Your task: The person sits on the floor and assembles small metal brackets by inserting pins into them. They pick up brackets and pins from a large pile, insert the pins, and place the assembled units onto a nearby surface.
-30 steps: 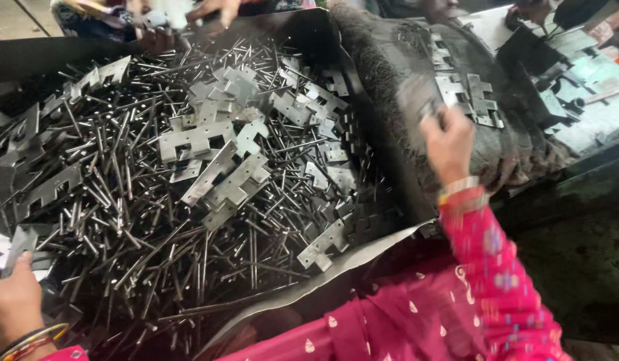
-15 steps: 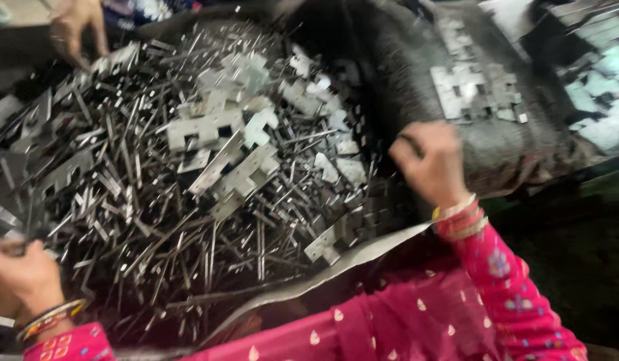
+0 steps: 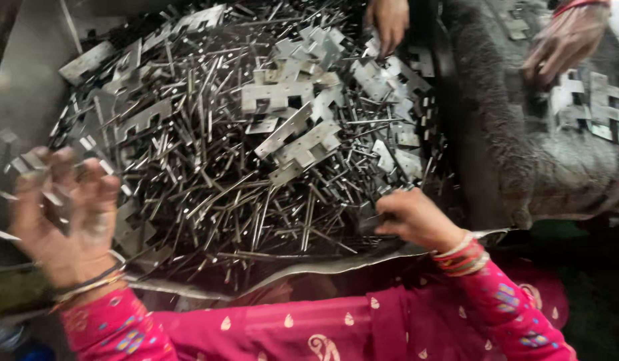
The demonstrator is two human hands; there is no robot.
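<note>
We see our left hand (image 3: 62, 220) raised at the left edge of the heap, fingers curled around a few small flat metal plates (image 3: 45, 190); motion blur hides how many. Our right hand (image 3: 413, 217) rests low on the near right side of the pile of thin metal pins (image 3: 222, 200), fingers bent down into the pins, though we cannot tell whether it grips any. Notched steel brackets (image 3: 282, 97) lie scattered on top of the pins, most near the middle. The heap sits on a metal sheet (image 3: 336, 266) with a curled near edge. Across the pile, 2 other hands work: one hand (image 3: 388, 20) at the far edge, another hand (image 3: 563, 43) over a grey fuzzy cloth (image 3: 516, 154) bearing more brackets.
</note>
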